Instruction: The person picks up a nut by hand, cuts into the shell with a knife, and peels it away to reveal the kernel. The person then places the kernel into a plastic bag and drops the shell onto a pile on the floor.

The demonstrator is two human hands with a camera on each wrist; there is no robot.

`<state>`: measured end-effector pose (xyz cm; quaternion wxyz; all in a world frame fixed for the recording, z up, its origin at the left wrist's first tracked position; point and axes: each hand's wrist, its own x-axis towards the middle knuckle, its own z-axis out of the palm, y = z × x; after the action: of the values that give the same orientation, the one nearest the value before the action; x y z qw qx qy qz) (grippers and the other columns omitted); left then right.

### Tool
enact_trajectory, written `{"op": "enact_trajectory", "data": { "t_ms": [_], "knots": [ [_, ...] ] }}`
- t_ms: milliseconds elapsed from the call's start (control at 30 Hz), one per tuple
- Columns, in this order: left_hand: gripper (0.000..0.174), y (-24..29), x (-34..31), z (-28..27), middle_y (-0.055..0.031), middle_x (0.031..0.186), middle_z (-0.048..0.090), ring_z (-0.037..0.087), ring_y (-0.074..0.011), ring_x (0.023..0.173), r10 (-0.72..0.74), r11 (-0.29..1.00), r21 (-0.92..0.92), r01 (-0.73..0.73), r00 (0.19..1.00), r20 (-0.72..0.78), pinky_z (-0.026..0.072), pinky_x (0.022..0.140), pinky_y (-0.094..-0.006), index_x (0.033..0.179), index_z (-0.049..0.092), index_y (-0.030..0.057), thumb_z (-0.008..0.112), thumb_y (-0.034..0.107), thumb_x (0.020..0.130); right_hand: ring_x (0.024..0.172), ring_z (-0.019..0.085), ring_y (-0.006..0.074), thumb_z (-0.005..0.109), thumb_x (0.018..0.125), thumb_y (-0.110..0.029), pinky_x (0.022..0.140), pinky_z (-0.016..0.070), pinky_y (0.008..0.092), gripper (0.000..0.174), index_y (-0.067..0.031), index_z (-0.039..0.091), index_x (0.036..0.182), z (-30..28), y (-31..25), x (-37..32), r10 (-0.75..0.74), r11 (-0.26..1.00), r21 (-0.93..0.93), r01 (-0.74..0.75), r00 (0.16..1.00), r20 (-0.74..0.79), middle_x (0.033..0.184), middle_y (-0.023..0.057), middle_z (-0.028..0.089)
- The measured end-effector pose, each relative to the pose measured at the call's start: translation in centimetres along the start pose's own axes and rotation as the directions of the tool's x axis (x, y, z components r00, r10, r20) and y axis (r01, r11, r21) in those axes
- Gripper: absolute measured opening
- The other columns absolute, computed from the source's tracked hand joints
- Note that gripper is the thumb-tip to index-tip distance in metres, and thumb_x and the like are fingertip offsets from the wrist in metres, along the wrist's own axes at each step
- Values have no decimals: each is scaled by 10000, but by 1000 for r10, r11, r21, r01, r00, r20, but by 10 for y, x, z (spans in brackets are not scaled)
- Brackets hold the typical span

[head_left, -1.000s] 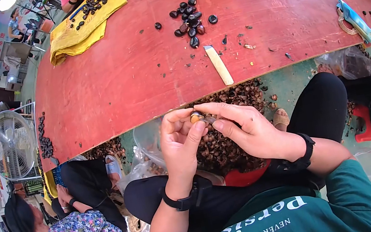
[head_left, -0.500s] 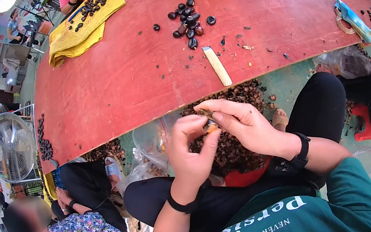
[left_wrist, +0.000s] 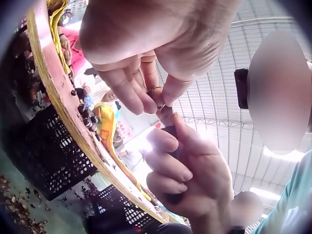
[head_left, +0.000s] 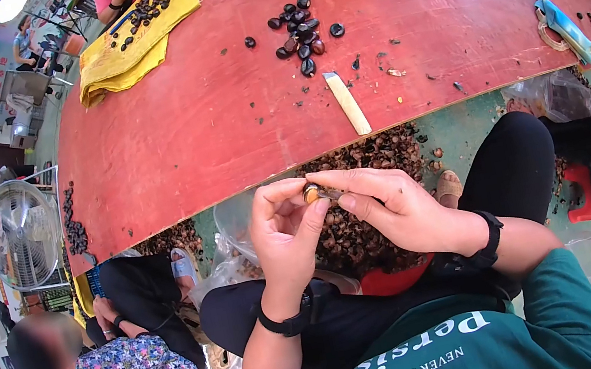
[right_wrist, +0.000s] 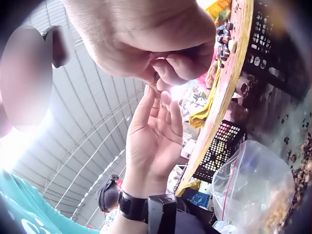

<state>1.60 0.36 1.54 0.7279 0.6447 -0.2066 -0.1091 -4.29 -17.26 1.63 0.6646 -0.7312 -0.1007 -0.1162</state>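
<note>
Back to the left goes your left hand [head_left: 282,222] since half a second ago, taking the dark-shelled nut [head_left: 311,194] with it, pale side now showing more plainly. Thumb and forefinger pinch it just off the near edge of the red table [head_left: 171,151]. Which way does it point? Its long axis seems to run toward the table, dark end nearest the edge, pale side turned to you, though your fingers cover too much to be certain. Hold that pinch firm, keep the thumb clear of the cutting line, and roll fresh shell to the edge.

Moving right, small knife [left_wrist: 166,116], blade meeting the nut short of the table; shallow strokes look best, lifting shell without biting pale flesh. Up on the table sits a cluster of dark nuts [head_left: 301,29], and below its edge, the shell heap [head_left: 353,241]. Next, a pale wooden tool [head_left: 349,105] lies near that edge. Rightmost, short of the table, your right hand [head_left: 403,209] curls round the knife's dark handle, index fingertip reaching to the nut.
</note>
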Motion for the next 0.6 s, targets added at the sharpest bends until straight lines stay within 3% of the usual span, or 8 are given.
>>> {"op": "enact_trajectory", "data": {
  "t_ms": [200, 300, 400, 467, 567, 600],
  "knots": [
    [331, -5, -3, 3, -93, 1196, 582, 630, -149, 1051, 85, 991, 102, -84, 996, -6, 537, 881, -280, 1129, 528, 47, 727, -45, 882, 896, 661, 304, 551, 982, -18, 800, 530, 378, 383, -65, 595, 1360, 5, 2, -3, 72, 997, 39, -70, 997, -38, 997, 160, 674],
    [342, -6, -3, 6, -88, 1197, 581, 628, -150, 1067, 75, 995, 66, -73, 996, -39, 534, 886, -284, 1132, 522, 49, 736, -35, 878, 907, 664, 304, 553, 980, -13, 809, 529, 372, 376, -60, 602, 1350, 3, -7, -2, 74, 996, -53, -76, 997, -29, 1013, 166, 676],
    [341, -4, -4, 5, -93, 1196, 594, 640, -156, 1053, 84, 995, 53, -82, 996, -40, 538, 874, -289, 1114, 529, 50, 756, -17, 868, 904, 669, 251, 546, 989, -18, 802, 523, 352, 360, -55, 610, 1342, 7, -8, -1, 18, 1000, 21, -17, 998, -63, 1037, 157, 687],
    [338, -4, -5, 2, -104, 1167, 631, 661, -170, 1021, 115, 988, 105, -111, 993, -37, 544, 856, -301, 1086, 545, 53, 781, -2, 850, 887, 648, 191, 527, 1016, -50, 783, 516, 335, 333, -50, 610, 1338, 8, -8, -2, 63, 991, 122, -57, 997, -52, 1019, 105, 686],
    [304, 19, -4, 12, -127, 1073, 691, 690, -202, 953, 254, 845, 373, -383, 901, 350, 548, 827, -324, 1022, 569, 58, 806, 34, 833, 842, 577, 93, 498, 1052, -107, 739, 487, 279, 311, -51, 613, 1336, -7, 4, 9, 257, 949, 220, -227, 959, -121, 1002, 16, 661],
    [355, 26, -11, 23, -140, 1068, 667, 664, -210, 975, 200, 829, 381, -409, 854, 481, 529, 871, -335, 1043, 521, 74, 810, 65, 837, 823, 542, 68, 495, 1057, -117, 725, 467, 253, 315, -53, 612, 1342, -21, 7, 17, 343, 917, 271, -294, 926, -157, 1012, -1, 654]
  ]
}}
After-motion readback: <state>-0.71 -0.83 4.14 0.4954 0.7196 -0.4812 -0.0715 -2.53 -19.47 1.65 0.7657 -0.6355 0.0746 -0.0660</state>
